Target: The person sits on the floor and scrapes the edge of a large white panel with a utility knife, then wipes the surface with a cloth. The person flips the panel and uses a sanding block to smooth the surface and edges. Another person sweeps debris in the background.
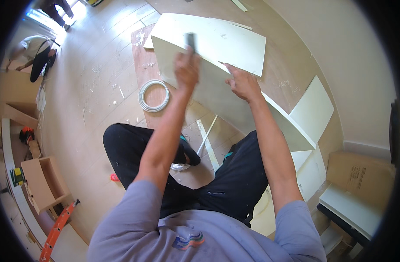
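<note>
A large white panel (211, 87) stands on its long edge in front of me, its narrow upper edge running from far left to near right. My left hand (186, 70) is closed round a dark, short block-like tool (191, 40) held up at that edge. Motion smears the tool, so its kind does not show. Farther right, my right hand (244, 84) straddles the same edge, index finger stretched along it and thumb against the near face. A small dark point shows by the index fingertip; I cannot make out what it is. Another white board (235, 41) lies behind.
A coil of pale edge strip (141, 97) lies left of the panel. Thin offcuts (206, 139) are between my feet. White boards (313, 102) and a cardboard box (359, 177) are at right. Drawer boxes (45, 183) and an orange level (58, 229) are left; a person (36, 52) bends farther off.
</note>
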The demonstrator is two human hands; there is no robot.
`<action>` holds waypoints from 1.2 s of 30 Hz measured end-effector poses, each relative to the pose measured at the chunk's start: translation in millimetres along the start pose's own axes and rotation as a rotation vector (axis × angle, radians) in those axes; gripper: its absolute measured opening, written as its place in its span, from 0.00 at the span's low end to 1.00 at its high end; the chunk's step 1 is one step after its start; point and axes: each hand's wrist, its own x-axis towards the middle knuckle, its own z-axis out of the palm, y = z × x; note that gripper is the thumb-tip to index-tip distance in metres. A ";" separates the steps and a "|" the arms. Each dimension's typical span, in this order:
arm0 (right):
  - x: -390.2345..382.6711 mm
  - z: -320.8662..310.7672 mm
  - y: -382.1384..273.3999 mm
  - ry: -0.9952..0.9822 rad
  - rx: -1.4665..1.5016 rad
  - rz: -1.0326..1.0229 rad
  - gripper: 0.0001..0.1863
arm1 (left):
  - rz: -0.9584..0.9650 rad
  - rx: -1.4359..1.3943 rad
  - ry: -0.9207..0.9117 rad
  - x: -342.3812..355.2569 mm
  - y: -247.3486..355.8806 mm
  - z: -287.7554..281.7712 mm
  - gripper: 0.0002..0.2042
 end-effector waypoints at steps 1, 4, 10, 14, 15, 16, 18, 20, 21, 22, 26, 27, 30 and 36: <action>2.1 0.3 2.1 0.007 -0.002 0.006 0.30 | 0.080 -0.051 -0.033 -18.8 22.4 6.3 0.25; 7.7 -13.6 -5.0 -0.083 -0.011 0.134 0.30 | 0.200 -0.151 -0.086 -53.6 53.3 20.3 0.25; 11.5 -9.6 1.8 -0.005 0.064 0.084 0.29 | 0.016 -0.033 0.075 -13.2 -2.4 20.8 0.22; 11.7 10.4 19.0 0.017 0.063 0.052 0.30 | 0.106 -0.146 -0.086 -57.7 33.5 26.2 0.25; 11.3 13.4 21.6 0.026 0.064 0.037 0.30 | 0.109 -0.143 -0.082 -56.7 35.1 28.0 0.25; 11.0 15.5 22.4 0.033 0.067 0.020 0.30 | 0.111 -0.138 -0.077 -55.7 31.3 25.9 0.25; 7.8 13.3 20.9 0.024 0.079 0.061 0.30 | 0.095 -0.164 -0.090 -46.9 18.7 17.1 0.25; 8.9 9.8 15.6 0.016 0.090 0.087 0.30 | 0.003 -0.143 -0.060 -29.2 11.5 13.5 0.25; 8.5 9.3 14.2 0.005 0.090 0.094 0.30 | -0.042 -0.133 -0.046 -24.6 10.8 12.2 0.26; 8.5 8.5 12.8 -0.005 0.086 0.101 0.29 | -0.046 -0.125 -0.047 -24.4 11.2 13.2 0.27; 6.1 8.5 11.9 0.016 0.111 0.118 0.29 | 0.097 -0.076 -0.210 -52.2 32.0 20.8 0.26; 6.0 13.3 16.0 0.050 0.100 0.095 0.29 | 0.130 -0.090 -0.202 -46.3 27.3 19.9 0.25; 6.3 9.5 13.8 0.032 0.092 0.098 0.29 | 0.192 -0.119 -0.081 -8.8 -13.4 9.5 0.25; 7.4 9.5 13.1 -0.012 0.079 0.105 0.29 | 0.162 -0.098 -0.095 -24.5 30.2 23.8 0.24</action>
